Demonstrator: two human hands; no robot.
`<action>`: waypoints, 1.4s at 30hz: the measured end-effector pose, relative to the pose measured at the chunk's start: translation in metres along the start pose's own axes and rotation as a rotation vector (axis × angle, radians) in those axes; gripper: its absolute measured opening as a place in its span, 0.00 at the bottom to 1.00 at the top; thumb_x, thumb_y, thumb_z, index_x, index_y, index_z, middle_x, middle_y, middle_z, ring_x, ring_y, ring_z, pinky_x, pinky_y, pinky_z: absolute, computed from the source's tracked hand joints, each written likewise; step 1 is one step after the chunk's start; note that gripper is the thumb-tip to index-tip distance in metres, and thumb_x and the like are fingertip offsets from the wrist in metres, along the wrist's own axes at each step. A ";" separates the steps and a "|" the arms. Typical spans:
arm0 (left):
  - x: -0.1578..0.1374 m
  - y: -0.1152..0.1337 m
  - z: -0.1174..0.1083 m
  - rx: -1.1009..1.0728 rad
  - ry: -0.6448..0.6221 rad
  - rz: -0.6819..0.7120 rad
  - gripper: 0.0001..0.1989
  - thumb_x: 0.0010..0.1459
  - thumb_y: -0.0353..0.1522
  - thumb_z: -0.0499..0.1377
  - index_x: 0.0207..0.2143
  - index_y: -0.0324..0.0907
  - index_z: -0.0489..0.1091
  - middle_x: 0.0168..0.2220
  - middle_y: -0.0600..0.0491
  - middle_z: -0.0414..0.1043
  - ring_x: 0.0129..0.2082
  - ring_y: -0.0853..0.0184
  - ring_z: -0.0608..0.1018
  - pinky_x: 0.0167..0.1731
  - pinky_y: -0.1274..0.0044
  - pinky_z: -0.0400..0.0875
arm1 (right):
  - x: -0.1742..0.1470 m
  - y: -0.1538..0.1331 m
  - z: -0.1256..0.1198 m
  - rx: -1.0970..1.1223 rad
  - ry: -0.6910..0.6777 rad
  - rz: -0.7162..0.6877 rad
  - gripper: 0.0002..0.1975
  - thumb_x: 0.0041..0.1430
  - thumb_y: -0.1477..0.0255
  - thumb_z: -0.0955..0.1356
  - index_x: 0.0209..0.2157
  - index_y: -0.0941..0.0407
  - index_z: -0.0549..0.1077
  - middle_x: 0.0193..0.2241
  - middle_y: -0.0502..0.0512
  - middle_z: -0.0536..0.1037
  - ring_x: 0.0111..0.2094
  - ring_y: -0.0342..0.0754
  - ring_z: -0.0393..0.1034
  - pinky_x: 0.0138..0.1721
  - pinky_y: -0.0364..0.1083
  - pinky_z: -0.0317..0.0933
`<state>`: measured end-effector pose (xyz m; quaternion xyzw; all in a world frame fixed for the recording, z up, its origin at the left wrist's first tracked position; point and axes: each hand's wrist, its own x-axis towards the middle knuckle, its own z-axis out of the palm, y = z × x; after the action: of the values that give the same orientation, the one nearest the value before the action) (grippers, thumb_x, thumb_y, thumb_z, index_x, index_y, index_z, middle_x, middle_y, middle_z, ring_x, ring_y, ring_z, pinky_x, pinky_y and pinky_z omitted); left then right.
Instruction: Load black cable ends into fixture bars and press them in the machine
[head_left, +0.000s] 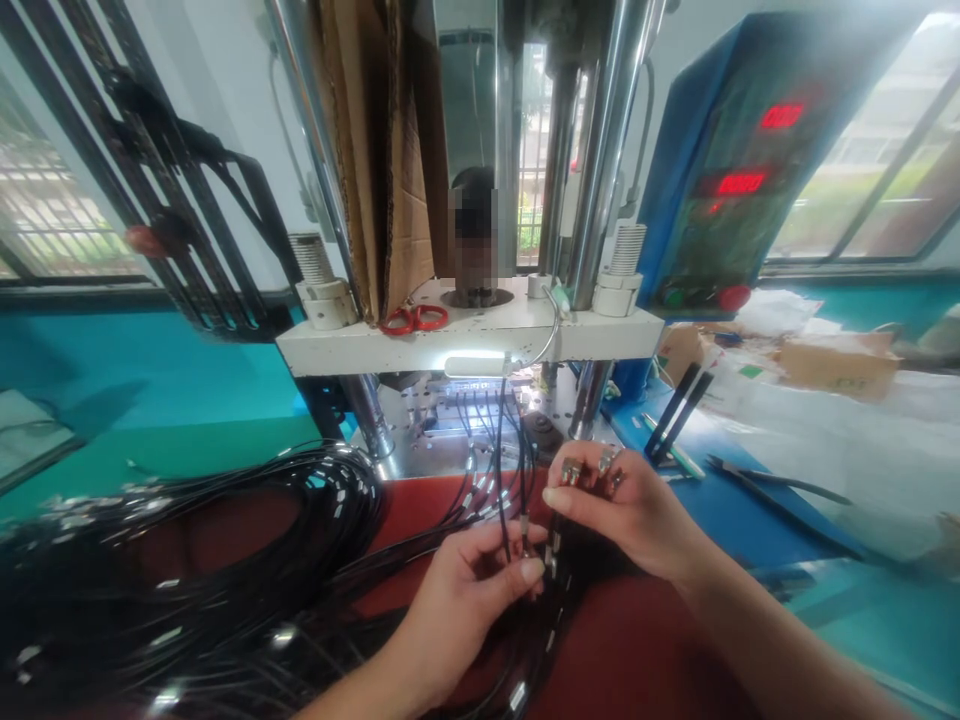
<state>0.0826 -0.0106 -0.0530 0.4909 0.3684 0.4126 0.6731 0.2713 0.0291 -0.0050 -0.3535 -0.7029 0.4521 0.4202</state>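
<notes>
My left hand (474,592) is closed, its thumb and fingers pinching black cables (502,470) low in front of the press. Just to the right, my right hand (628,508) is curled with several small metal connectors (572,470) showing between its fingers. Below its thumb, dark cable with pale metal sleeves (553,550) hangs close to the left fingertips. Other thin black cables run from the lit mould (469,405) in the press toward my hands. The exact grip inside both palms is hidden.
A large coil of black cables (330,500) lies left on the red surface (637,650). Red-handled scissors (414,319) rest on the white press plate (375,350). Pliers (780,485) lie on the blue surface right, below a control box (720,170) with red digits. Plastic bags (840,430) stand beyond.
</notes>
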 end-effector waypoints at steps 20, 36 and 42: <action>-0.010 0.029 0.005 0.547 -0.077 0.004 0.17 0.63 0.41 0.51 0.47 0.44 0.72 0.32 0.54 0.70 0.32 0.67 0.69 0.34 0.78 0.63 | 0.005 0.017 0.010 0.400 0.319 0.026 0.10 0.59 0.62 0.68 0.34 0.54 0.72 0.23 0.46 0.66 0.25 0.41 0.58 0.27 0.42 0.55; 0.017 0.050 0.027 0.497 -0.040 0.223 0.14 0.63 0.40 0.51 0.45 0.41 0.68 0.39 0.51 0.72 0.36 0.66 0.71 0.38 0.76 0.64 | 0.001 0.014 0.008 0.413 0.235 0.010 0.07 0.57 0.65 0.70 0.34 0.53 0.76 0.29 0.49 0.75 0.31 0.45 0.70 0.35 0.45 0.65; 0.009 0.044 0.031 0.616 -0.053 0.216 0.10 0.63 0.38 0.51 0.37 0.41 0.67 0.34 0.53 0.69 0.32 0.69 0.67 0.33 0.78 0.61 | -0.004 0.003 0.002 0.300 0.209 -0.070 0.07 0.60 0.65 0.67 0.37 0.51 0.76 0.25 0.49 0.76 0.26 0.45 0.71 0.31 0.46 0.66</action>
<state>0.1057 -0.0052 -0.0036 0.7183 0.4041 0.3377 0.4547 0.2713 0.0262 -0.0097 -0.3070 -0.5920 0.4978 0.5545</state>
